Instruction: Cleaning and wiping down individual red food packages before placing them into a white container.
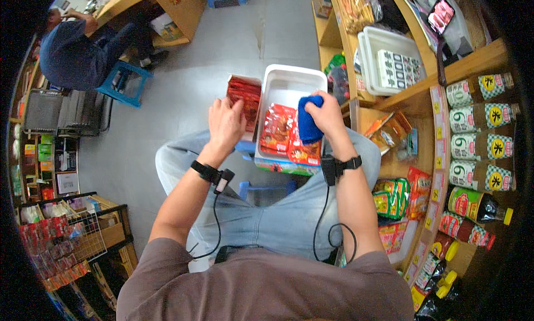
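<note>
My right hand (pixel 327 114) grips a folded blue cloth (pixel 308 123) over the right side of a white plastic tub (pixel 271 81). Red snack packets (pixel 277 127) lie in the near half of the tub, partly under the cloth; bare white bottom shows at its far end. Against the tub's left side stands an open cardboard box (pixel 259 91) filled with red packets (pixel 245 94). My left hand (pixel 227 123) is at that box's left edge, fingers bent over the packets; whether it grips one cannot be made out.
A blue plastic stool (pixel 267 189) is between my knees. On the right are shelves with bottles (pixel 463 148), snack bags (pixel 391 198) and a white tub (pixel 367 62) of mahjong tiles. A person (pixel 75 54) sits at a wooden counter, far left, by a blue stool (pixel 125 85). Racks line the left.
</note>
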Demonstrator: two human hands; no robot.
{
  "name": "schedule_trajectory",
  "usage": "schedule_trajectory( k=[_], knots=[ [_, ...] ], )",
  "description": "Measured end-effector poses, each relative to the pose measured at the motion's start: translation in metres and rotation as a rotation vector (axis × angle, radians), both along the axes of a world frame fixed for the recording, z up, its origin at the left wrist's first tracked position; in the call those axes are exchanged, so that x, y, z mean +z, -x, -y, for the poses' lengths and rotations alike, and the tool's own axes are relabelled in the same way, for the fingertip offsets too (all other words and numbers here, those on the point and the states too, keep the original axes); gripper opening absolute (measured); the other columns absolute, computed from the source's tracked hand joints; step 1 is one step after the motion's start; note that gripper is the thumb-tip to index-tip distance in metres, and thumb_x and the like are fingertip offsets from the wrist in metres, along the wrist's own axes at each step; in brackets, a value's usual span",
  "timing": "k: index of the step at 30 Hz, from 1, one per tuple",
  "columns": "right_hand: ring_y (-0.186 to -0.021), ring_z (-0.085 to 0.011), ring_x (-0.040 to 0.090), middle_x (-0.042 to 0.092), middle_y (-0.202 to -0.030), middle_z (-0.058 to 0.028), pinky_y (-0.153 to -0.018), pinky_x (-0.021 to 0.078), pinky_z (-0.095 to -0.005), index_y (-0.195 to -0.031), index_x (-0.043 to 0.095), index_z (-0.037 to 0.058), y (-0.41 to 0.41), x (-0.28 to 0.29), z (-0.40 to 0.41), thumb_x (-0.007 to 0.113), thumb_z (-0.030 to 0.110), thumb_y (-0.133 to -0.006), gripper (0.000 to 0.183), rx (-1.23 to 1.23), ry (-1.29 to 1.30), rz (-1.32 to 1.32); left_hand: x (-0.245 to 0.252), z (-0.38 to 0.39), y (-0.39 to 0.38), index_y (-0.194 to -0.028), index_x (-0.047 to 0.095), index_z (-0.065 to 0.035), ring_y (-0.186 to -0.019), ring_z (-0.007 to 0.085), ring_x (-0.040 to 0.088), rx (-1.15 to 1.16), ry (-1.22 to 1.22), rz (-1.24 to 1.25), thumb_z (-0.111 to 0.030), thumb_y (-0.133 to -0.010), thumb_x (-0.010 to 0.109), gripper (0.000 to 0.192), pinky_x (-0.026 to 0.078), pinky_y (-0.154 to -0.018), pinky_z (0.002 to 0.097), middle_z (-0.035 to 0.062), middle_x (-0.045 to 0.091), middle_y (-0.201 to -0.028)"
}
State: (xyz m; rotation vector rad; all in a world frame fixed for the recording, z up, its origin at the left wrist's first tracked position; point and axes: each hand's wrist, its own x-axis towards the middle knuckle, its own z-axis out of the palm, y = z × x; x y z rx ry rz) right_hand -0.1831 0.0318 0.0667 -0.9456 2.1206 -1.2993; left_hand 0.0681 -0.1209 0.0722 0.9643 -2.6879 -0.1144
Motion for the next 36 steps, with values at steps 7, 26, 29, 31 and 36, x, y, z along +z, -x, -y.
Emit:
schedule_trajectory(
  k=[7,26,29,31,36],
  knots=[
    [-0.074,-0.0253,0.070,0.071,-0.079,-0.0162,-0.072,0.0564,-0.0386,-0.098,0.070,-0.0020,-0.010,0.005,0.003,0.071,0.017,-0.080,0.026,0.015,0.005,0.019,-0.002,-0.003,-0.003,-0.103,0.067,-0.0124,-0.110,0.0374,0.049,0.055,0.156,-0.041,-0.017,-0.077,0.073,0.027,0.043,-0.088,0.0511,0.0172,0.053,-0.119],
    [-0.088,-0.0372,0.074,0.074,-0.090,-0.0222,-0.082,0.0586,-0.0445,-0.101,0.072,0.0021,-0.008,-0.009,0.005,0.073,0.022,-0.081,0.029,0.016,-0.065,-0.028,-0.007,0.004,-0.001,-0.093,0.069,-0.0053,-0.113,0.0382,0.051,-0.004,0.086,-0.072,-0.007,-0.077,0.067,0.017,0.045,-0.092,0.0508,0.0162,0.056,-0.123],
    [-0.087,-0.0378,0.074,0.074,-0.089,-0.0232,-0.082,0.0588,-0.0453,-0.101,0.072,0.0019,-0.015,0.001,0.009,0.073,0.022,-0.080,0.029,0.030,-0.064,0.000,-0.004,0.011,-0.009,-0.095,0.068,-0.0063,-0.116,0.0379,0.050,-0.053,0.093,-0.137,-0.007,-0.079,0.068,0.016,0.042,-0.095,0.0523,0.0135,0.057,-0.120],
    [-0.090,-0.0390,0.074,0.074,-0.093,-0.0238,-0.084,0.0587,-0.0455,-0.101,0.072,0.0014,-0.016,0.001,0.010,0.072,0.021,-0.080,0.028,0.042,-0.057,0.010,0.000,0.014,-0.012,-0.096,0.067,-0.0071,-0.119,0.0356,0.051,-0.076,0.003,-0.213,-0.006,-0.083,0.068,0.013,0.038,-0.099,0.0525,0.0102,0.060,-0.117],
    [-0.089,-0.0400,0.073,0.074,-0.092,-0.0238,-0.083,0.0582,-0.0454,-0.099,0.071,0.0001,-0.015,0.009,0.006,0.072,0.021,-0.080,0.028,0.043,-0.054,0.005,0.019,0.012,-0.014,-0.097,0.065,-0.0015,-0.086,0.0301,0.065,-0.010,-0.399,-0.478,-0.002,-0.092,0.067,0.006,0.051,-0.082,0.0414,0.0112,0.067,-0.091]
  ],
)
